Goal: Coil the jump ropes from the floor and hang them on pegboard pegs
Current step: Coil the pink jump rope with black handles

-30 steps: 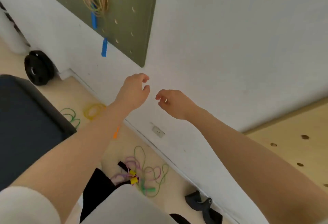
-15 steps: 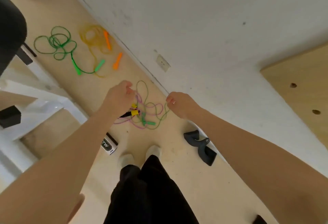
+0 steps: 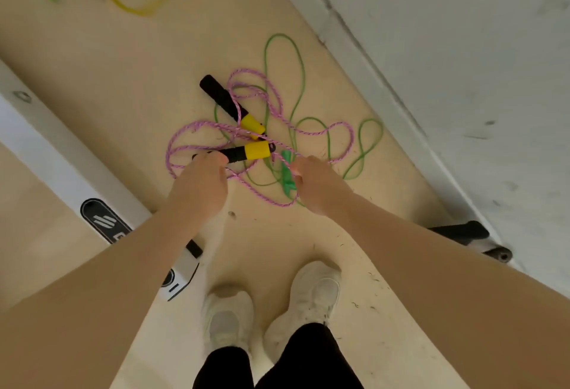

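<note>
Hands point(image 3: 197, 185) over rope-strewn wooden floor point(image 3: 92, 80)

ropes point(image 3: 262, 142) tangled on floor point(image 3: 123, 86) | wall point(image 3: 462, 49) right | shoes point(image 3: 311, 293) seemingly nearest

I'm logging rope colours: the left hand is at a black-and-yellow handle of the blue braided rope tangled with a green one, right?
Not blue. The head view shows the left hand at the black-and-yellow handle of a pink braided rope, tangled with the green rope.
</note>
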Available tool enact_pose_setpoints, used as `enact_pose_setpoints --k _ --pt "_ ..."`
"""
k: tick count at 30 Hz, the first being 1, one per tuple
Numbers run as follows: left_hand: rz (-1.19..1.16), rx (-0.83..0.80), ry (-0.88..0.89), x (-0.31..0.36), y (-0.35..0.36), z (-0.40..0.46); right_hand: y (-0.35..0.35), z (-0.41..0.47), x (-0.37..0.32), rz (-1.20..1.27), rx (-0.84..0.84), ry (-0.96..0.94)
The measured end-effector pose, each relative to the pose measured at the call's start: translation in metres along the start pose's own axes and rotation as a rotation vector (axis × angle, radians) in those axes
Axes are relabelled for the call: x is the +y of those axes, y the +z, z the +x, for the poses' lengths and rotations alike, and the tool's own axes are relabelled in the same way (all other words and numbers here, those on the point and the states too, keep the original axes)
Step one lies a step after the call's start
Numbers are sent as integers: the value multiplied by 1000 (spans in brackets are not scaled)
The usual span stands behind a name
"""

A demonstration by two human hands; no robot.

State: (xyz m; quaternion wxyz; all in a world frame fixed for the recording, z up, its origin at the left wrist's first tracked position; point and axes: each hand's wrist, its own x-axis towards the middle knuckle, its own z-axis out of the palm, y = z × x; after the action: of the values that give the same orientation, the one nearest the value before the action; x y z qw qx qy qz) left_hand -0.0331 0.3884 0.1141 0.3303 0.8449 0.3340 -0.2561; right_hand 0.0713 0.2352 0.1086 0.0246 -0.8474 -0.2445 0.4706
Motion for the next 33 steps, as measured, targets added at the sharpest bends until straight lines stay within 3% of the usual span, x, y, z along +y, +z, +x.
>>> enact_pose_setpoints --k 6,10,12,14,18,22,27,30,33 --pt "271 -73 319 -11 80 72 45 74 25 25 81 2" --pt "474 75 277 10 96 93 50 95 35 206 30 72" --pt "589 14 247 19 95 91 46 86 31 358 -105 92" --pt "623 -78 258 26 87 80 35 66 26 483 -103 123" --pt "258 -212 333 50 46 37 -17 0 13 963 -249 99" --pt "-139 -89 454 96 -26 -13 -89 -71 -5 1185 -290 -68" --pt "-631 190 277 169 -144 -71 -193 -162 -22 1144 -189 -163" --pt "-1010 224 215 211 -213 -113 -250 -224 -31 1104 -112 -177" --pt "-1181 287 215 249 -273 -160 -294 -291 -44 1120 -64 -198"
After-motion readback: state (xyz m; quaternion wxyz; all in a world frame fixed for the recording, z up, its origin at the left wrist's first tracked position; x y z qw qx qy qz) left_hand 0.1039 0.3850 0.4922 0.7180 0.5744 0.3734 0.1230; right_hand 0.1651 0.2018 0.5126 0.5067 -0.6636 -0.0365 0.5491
